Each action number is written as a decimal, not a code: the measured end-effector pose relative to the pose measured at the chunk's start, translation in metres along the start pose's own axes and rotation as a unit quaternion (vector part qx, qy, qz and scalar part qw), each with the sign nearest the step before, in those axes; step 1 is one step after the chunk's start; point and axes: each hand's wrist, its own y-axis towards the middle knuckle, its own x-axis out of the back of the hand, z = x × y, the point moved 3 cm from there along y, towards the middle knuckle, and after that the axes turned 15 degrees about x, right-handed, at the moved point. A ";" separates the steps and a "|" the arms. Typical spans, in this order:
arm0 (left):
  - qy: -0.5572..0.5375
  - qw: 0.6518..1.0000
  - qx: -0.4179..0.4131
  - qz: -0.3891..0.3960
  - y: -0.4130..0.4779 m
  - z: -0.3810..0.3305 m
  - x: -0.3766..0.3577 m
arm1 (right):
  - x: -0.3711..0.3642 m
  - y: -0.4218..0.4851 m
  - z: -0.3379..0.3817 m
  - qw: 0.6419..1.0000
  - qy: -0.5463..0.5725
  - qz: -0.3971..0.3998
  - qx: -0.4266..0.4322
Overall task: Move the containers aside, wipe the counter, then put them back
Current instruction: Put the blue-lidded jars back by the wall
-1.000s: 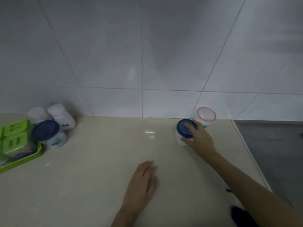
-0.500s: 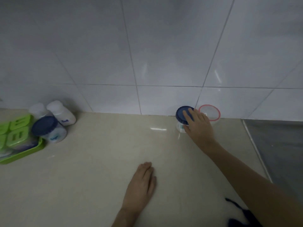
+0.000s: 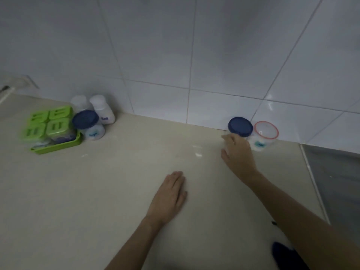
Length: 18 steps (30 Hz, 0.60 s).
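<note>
A clear jar with a dark blue lid (image 3: 240, 126) stands by the tiled wall at the back right of the beige counter (image 3: 116, 191). Touching its right side is a clear container with a red rim (image 3: 266, 131). My right hand (image 3: 236, 152) is low in front of the blue-lidded jar, off the lid, fingers loosely curved against its front and hiding its body. My left hand (image 3: 169, 197) lies flat on the counter, palm down, holding nothing. At the back left stand another blue-lidded jar (image 3: 85, 120) and two white bottles (image 3: 101, 109).
A green tray (image 3: 58, 147) with green-lidded boxes (image 3: 50, 123) sits at the left next to the jars. A dark grey surface (image 3: 335, 176) begins at the counter's right edge. Something dark blue (image 3: 282, 253) shows at the bottom right under my arm.
My right hand pushed the blue-lidded jar back to the wall beside the red-rimmed container, then slid off its lid down to its front. My left hand stayed flat on the counter.
</note>
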 end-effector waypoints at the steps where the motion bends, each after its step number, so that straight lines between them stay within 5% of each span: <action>1: 0.000 1.000 0.014 -0.001 -0.005 0.011 0.007 | -0.005 -0.005 0.019 1.000 0.010 0.011 0.025; 9: 0.012 0.991 0.125 -0.046 -0.033 0.124 0.072 | -0.049 0.049 0.146 0.985 0.085 0.080 0.130; 18: 0.014 0.980 0.191 -0.062 -0.022 0.236 0.121 | -0.077 0.177 0.319 0.965 0.190 0.049 0.172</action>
